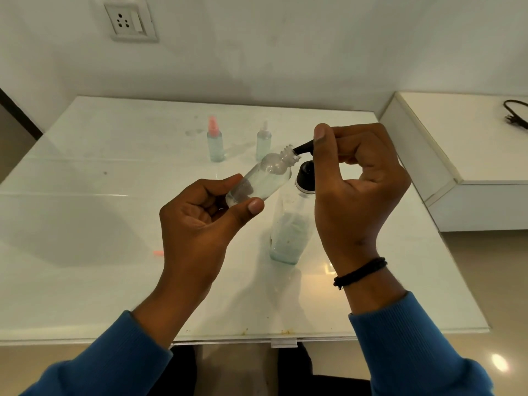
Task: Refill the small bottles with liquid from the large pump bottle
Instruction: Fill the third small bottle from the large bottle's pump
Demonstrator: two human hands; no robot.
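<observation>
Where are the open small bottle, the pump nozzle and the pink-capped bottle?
open small bottle (261, 178), head view, middle of its clear body
pump nozzle (303, 148), head view, black spout at the bottle's mouth
pink-capped bottle (215, 141), head view, clear body under the cap

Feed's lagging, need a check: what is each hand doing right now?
Left hand: holds the uncapped small bottle, tilted.
Right hand: curled on the black pump head, nozzle at the bottle's mouth.

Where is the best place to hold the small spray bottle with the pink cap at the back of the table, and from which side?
Hold the pink-capped spray bottle around its straight round body, below the cap. It stands upright and apart from the white-capped spray bottle, so a grip from the near side should fit; the narrow cap may come loose.
</observation>
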